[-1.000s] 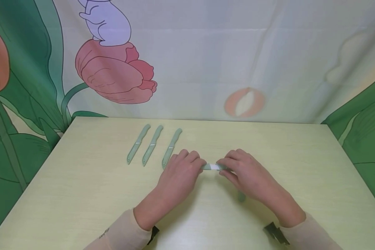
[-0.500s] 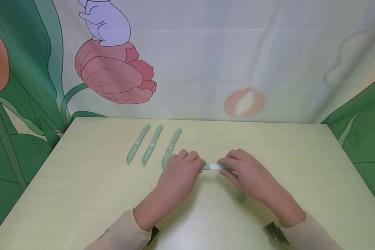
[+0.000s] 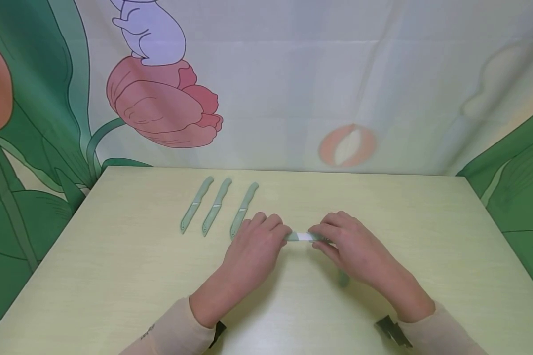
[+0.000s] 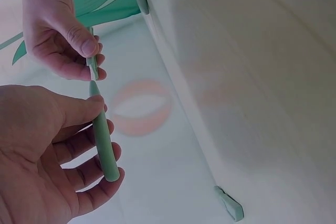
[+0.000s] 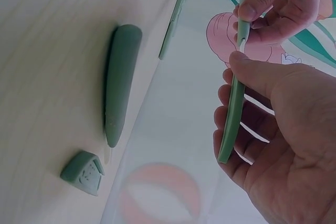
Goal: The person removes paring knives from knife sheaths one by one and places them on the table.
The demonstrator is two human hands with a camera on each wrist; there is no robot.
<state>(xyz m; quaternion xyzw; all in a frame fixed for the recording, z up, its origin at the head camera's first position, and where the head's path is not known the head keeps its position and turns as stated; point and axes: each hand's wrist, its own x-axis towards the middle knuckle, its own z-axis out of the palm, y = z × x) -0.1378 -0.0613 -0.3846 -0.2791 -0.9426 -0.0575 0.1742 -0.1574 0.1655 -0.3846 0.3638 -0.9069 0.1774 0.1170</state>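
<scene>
Above the middle of the table, both hands hold one knife with a short strip of pale blade [image 3: 304, 236] bare between two green parts. The left hand [image 3: 256, 246] pinches its rounded green handle [image 4: 106, 153] between thumb and fingers. The right hand [image 3: 353, 244] grips the flat green sheath [image 5: 232, 116] at the other end. Three more green knives [image 3: 196, 204] in sheaths lie slanted side by side, beyond the left hand. Below the right hand lies another green knife [image 5: 123, 85], mostly hidden in the head view, with a green sheath piece [image 5: 84, 173] near its blade end.
The pale wooden table [image 3: 115, 256] extends to both sides and ends at a printed curtain [image 3: 266, 88] behind it. Dark straps [image 3: 393, 330] show at the beige sleeves [image 3: 169, 333].
The left hand has shifted very slightly left, and a little more pale blade shows between the hands. The knives on the table have not moved.
</scene>
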